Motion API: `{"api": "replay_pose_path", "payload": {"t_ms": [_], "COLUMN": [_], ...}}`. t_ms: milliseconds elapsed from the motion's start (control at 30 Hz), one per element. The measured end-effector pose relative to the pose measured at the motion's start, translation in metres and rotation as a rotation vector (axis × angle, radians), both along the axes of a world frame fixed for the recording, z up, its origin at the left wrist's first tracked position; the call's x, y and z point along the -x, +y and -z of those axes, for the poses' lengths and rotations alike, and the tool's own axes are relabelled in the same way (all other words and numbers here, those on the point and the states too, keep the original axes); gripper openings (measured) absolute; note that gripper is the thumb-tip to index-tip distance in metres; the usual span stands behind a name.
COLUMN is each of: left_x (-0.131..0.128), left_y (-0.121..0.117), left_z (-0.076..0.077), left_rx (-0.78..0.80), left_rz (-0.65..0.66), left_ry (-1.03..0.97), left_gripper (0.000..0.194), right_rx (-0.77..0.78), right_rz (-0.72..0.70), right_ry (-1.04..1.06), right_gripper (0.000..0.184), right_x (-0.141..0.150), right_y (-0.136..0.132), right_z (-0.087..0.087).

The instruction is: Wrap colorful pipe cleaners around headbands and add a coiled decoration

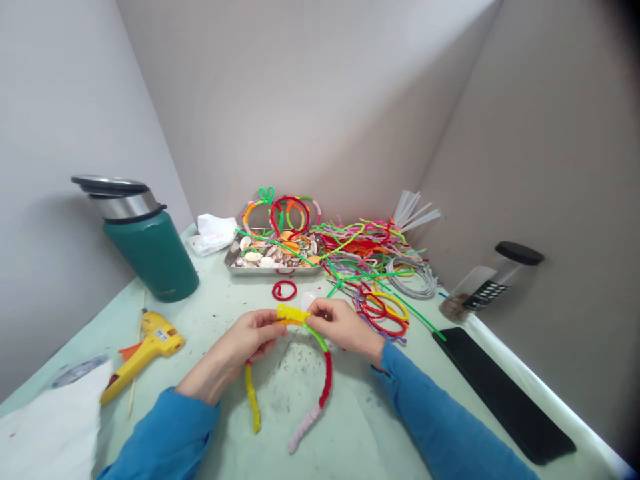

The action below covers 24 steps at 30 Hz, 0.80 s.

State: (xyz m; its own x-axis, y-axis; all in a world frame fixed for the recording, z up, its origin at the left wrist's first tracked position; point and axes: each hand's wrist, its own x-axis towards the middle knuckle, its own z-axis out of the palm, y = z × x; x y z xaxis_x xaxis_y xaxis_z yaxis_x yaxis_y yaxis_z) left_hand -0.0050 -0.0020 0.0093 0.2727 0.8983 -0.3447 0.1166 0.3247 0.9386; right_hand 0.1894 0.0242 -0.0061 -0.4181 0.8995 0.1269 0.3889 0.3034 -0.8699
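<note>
A headband (327, 380) wrapped in coloured pipe cleaners is held between my hands, its two ends hanging down toward me. Its right leg runs green, red and pale pink; the left leg ends in yellow. Across the top sits a bunched yellow pipe cleaner (291, 312), with orange just below it. My left hand (253, 340) pinches the band at the left of this yellow part. At its right end, the thumb and fingers of my right hand (343, 325) are closed on the band. The fingers partly hide the arch.
Behind my hands stand a metal tray (273, 271) of shells and a heap of pipe cleaners (370, 240). Red-handled scissors (383, 313) lie right, near a black slab (505, 393). A yellow glue gun (150, 347) and a green bottle (153, 257) are left.
</note>
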Motion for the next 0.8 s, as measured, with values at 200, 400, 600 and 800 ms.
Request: {"api": "replay_pose_path", "payload": {"t_ms": [200, 400, 600, 800], "left_x": [-0.001, -0.002, -0.005, -0.005], "left_y": [0.001, -0.001, -0.002, -0.003], "left_z": [0.005, 0.000, -0.003, -0.001], "left_rx": [-0.066, -0.075, -0.086, -0.087], "left_rz": [-0.089, -0.108, -0.125, -0.075], "left_ry": [0.125, 0.127, 0.122, 0.141], "left_gripper": [0.042, 0.038, 0.036, 0.041], "right_rx": [0.028, 0.011, -0.082, -0.100], "right_rz": [-0.031, -0.003, 0.019, -0.010], "right_ry": [0.001, -0.004, -0.049, -0.046], "right_gripper": [0.015, 0.026, 0.022, 0.021], "right_x": [0.000, 0.002, 0.003, 0.001], "right_y": [-0.001, -0.005, -0.009, -0.009], "right_z": [-0.001, -0.007, -0.007, -0.009]}}
